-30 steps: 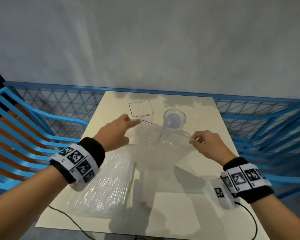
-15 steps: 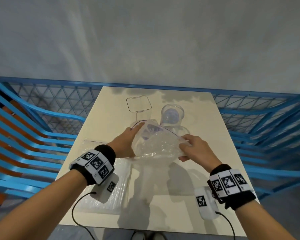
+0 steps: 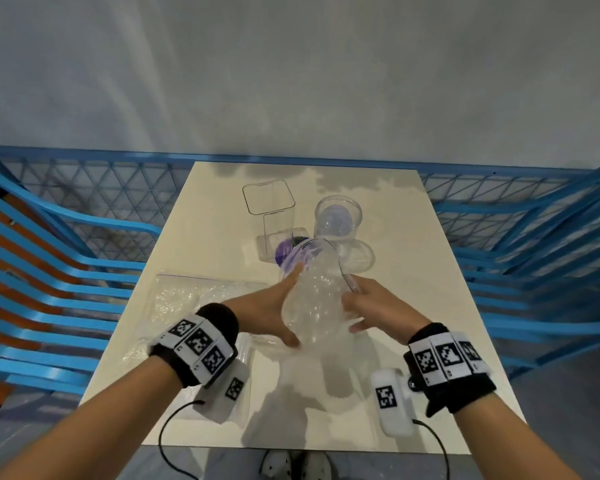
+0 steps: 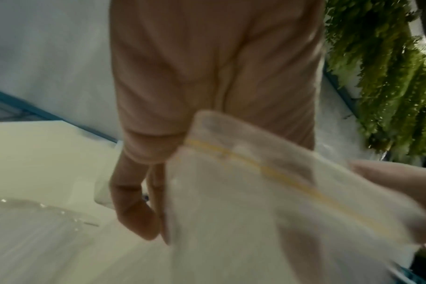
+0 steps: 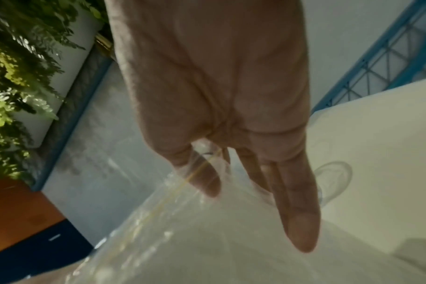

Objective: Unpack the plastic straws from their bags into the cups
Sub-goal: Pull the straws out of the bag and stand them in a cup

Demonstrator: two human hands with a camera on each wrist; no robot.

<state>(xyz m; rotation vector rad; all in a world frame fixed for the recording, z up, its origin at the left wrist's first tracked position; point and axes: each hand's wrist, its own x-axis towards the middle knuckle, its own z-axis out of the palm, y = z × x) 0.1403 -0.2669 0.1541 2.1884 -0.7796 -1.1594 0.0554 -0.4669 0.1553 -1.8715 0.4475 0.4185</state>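
Note:
A clear zip bag of clear straws (image 3: pixel 314 299) is bunched up between both hands above the table's middle, its purple-edged mouth (image 3: pixel 303 251) pointing at the cups. My left hand (image 3: pixel 271 306) grips its left side, thumb underneath. My right hand (image 3: pixel 371 306) pinches the right side by the zip strip. The left wrist view shows curled fingers (image 4: pixel 134 215) beside the bag (image 4: pixel 255 201). The right wrist view has bag film (image 5: pixel 182 240) over my fingers (image 5: pixel 297 211). A square clear cup (image 3: pixel 274 223) and a round clear cup (image 3: pixel 338 216) stand just beyond.
A second flat bag of straws (image 3: pixel 194 303) lies on the cream table (image 3: pixel 413 271) under my left forearm. A clear round lid (image 3: pixel 359 259) lies by the round cup. Blue railings (image 3: pixel 84 237) flank the table on both sides and behind.
The bag was stretched wide between my hands; both hands have come together and nearer to me, bunching it into a narrow bundle with its mouth turned toward the cups.

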